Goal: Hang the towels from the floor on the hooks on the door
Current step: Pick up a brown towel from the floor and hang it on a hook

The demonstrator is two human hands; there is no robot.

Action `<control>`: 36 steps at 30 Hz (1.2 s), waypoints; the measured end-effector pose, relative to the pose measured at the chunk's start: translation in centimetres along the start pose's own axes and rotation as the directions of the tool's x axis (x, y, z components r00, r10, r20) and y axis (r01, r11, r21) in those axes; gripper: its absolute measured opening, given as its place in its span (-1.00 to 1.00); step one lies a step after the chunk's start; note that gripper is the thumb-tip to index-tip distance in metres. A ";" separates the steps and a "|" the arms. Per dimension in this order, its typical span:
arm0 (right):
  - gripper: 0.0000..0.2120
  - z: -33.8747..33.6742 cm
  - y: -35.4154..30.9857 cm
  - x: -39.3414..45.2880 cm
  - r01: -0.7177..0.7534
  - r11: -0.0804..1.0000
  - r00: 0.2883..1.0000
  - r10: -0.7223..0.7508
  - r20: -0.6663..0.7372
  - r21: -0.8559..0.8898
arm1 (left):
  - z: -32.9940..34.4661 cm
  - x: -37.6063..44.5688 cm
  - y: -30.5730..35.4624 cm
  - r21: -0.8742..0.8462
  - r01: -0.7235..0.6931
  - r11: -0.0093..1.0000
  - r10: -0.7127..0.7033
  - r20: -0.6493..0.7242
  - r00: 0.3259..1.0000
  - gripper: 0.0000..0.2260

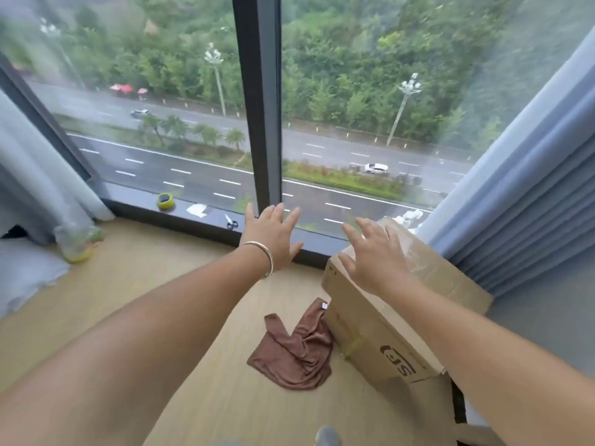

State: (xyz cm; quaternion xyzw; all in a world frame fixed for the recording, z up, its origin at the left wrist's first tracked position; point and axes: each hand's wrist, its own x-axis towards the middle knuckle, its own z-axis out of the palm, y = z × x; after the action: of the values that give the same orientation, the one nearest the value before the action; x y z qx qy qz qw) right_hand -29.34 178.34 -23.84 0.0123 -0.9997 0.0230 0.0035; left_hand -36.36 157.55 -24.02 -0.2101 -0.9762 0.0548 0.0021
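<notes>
Both arms reach forward toward the window, the left hand [273,235] and right hand [375,255] spread with fingers straight, grasping nothing. A crumpled brown towel [294,352] lies on the wooden floor [135,284] below them (touching the side of a cardboard box [380,342]). Tape roll [165,201] and scissors [231,222] rest on the sill

The towel [294,355] on the floor [135,284] is soft brown cloth, matt and creased. The floor looks like pale wood with a smooth, low sheen. At right, the box [380,336] is matt brown cardboard with glossy clear tape across its top. The curtains [528,201] are matt blue-grey fabric in folds. A shiny metal bangle [262,255] circles the left wrist. The far window frame [260,101] is dark, smooth and matt.
</notes>
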 end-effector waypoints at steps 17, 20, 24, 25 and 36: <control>-0.46 40.6 -2.8 2.5 0.358 0.934 0.858 -0.320 0.403 -0.020 | 44.9 -8.9 -0.3 -0.098 0.388 0.916 -0.269 0.569 0.777 -0.42; -0.46 49.6 -4.1 3.5 0.393 0.919 0.832 -0.345 0.435 -0.024 | 54.3 -10.6 -0.1 -0.083 0.433 0.898 -0.305 0.591 0.746 -0.42; -0.42 61.3 -5.9 5.0 0.449 0.892 0.807 -0.385 0.448 -0.042 | 66.3 -11.4 -0.4 -0.033 0.504 0.863 -0.391 0.589 0.707 -0.42; -0.41 63.9 -6.4 5.4 0.453 0.890 0.809 -0.388 0.443 -0.048 | 69.0 -11.4 -0.3 -0.029 0.521 0.853 -0.406 0.591 0.697 -0.42; -0.43 86.0 -11.0 13.9 0.374 0.912 0.886 -0.298 0.355 -0.167 | 91.6 -8.8 -1.7 -0.124 0.507 0.853 -0.366 0.551 0.750 -0.48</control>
State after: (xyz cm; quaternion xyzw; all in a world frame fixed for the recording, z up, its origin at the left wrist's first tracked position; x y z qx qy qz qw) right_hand -43.49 163.05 -109.10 0.1896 -0.9648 -0.0963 -0.1546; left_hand -31.52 142.71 -114.70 0.0498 -0.9611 -0.0251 -0.2706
